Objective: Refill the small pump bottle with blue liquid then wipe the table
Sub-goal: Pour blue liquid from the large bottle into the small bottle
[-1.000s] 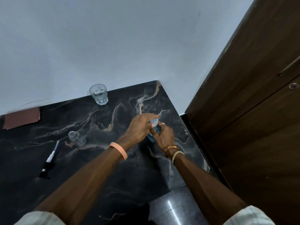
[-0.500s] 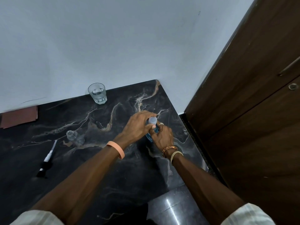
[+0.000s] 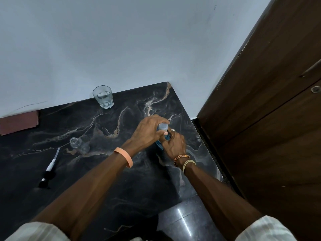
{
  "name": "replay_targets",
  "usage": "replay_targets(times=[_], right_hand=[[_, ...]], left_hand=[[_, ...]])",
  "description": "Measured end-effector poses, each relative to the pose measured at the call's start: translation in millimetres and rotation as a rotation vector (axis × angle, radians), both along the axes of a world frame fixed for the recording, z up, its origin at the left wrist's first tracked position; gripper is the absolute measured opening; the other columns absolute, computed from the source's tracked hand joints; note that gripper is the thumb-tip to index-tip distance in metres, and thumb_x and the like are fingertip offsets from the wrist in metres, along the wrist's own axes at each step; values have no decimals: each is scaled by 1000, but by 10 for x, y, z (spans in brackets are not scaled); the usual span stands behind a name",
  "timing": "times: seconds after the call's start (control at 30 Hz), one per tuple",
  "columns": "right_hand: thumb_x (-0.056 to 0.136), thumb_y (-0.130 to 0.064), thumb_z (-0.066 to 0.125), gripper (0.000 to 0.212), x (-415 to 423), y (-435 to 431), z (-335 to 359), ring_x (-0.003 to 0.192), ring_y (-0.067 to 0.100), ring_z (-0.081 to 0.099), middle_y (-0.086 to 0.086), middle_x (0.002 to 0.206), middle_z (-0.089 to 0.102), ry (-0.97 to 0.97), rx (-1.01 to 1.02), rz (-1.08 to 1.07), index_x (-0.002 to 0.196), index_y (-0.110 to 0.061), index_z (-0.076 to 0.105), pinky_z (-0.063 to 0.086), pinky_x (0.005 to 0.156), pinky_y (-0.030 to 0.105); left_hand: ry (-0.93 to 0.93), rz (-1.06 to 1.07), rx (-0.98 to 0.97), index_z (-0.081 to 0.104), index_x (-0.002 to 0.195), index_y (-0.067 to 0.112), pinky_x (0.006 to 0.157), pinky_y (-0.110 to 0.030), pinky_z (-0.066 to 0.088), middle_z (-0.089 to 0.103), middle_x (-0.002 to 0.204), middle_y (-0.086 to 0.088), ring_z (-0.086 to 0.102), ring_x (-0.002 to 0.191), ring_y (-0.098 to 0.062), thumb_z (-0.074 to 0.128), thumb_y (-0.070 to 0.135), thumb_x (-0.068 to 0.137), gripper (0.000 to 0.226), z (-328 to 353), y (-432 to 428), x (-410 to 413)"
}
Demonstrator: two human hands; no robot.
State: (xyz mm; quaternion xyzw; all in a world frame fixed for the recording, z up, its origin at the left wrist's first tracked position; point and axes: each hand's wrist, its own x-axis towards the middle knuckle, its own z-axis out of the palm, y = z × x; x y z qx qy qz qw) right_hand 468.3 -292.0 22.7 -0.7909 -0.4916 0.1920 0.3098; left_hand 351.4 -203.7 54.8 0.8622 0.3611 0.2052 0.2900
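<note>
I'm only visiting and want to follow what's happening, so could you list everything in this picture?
table: one, black marble with pale veins, lower left
blue bottle: one, blue, held near the table's right edge
cap: one, pale, on the blue bottle
glass: one, clear, holding water, at the table's far edge
small bottle: one, clear, open top, left of the blue bottle
pump: one, black and white, lying at the table's left
cloth: one, apparently, reddish brown, far left edge
door: one, dark brown wood, right side
left hand: one, orange wristband, grips the cap
right hand: one, two wristbands and a ring, holds the blue bottle
</note>
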Motion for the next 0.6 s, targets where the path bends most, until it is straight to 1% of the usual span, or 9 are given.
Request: replay_targets(times=[0.07,0.13,0.17,0.27,0.37,0.43,0.5,0.57,0.6], right_hand=[[89,-39,57,31,4,-1,5,80,31,66,10,89,72,6,26,8,105,-15,67,53,73,44],[87,-39,52,33,3,-8,9,79,34,66,11,87,72,-2,83,19,105,-15,68,53,70,43],[88,-41,51,33,0,-6,5,75,33,65,10,83,71,-10,85,17,103,-17,68,52,68,42],[92,-51,54,33,-17,2,-15,62,24,60,2,69,65,-22,43,3,94,-20,66,49,60,36],[89,-41,56,26,-7,4,-17,71,25,64,1,80,69,-7,77,4,102,-21,67,51,64,36],[92,-41,55,26,-8,5,-19,74,27,65,3,83,70,-17,85,16,104,-21,67,51,65,36],[93,-48,56,31,-12,3,-28,67,24,62,1,74,66,-36,67,3,98,-20,67,48,60,34],[92,-49,57,32,-11,8,-32,70,26,64,4,77,69,-39,52,2,101,-20,67,51,62,37],[92,-48,57,32,-7,10,-36,74,27,65,6,82,70,-35,56,7,105,-20,67,53,65,39]], left_hand=[[2,-10,-12,67,118,26,97,-32,49,66,118,5,58,105,-9,79,35,77,44,2,18,-2],[10,-75,-26,62,129,25,105,-30,41,60,132,3,53,118,-8,76,40,80,53,-12,10,-18],[4,-93,-26,61,131,23,106,-30,40,60,134,1,51,119,-7,72,39,84,51,-14,6,-30],[-24,-43,-13,67,124,22,101,-32,48,68,123,1,57,110,-5,69,32,87,38,-41,17,-38],[0,-27,-13,64,124,26,101,-27,43,64,125,6,55,113,-6,77,37,80,47,-38,13,-27],[10,-76,-20,60,131,24,104,-24,35,60,133,4,52,121,-8,74,31,84,49,-44,10,-46],[-12,-87,-19,63,130,21,102,-24,40,64,130,0,57,118,-11,71,30,89,42,-47,15,-71],[-30,-34,-19,67,123,21,100,-28,46,68,122,1,59,111,-10,76,33,85,41,-23,26,-74],[-22,-18,-18,66,123,22,102,-30,45,67,123,2,58,112,-10,78,33,82,44,-13,32,-67]])
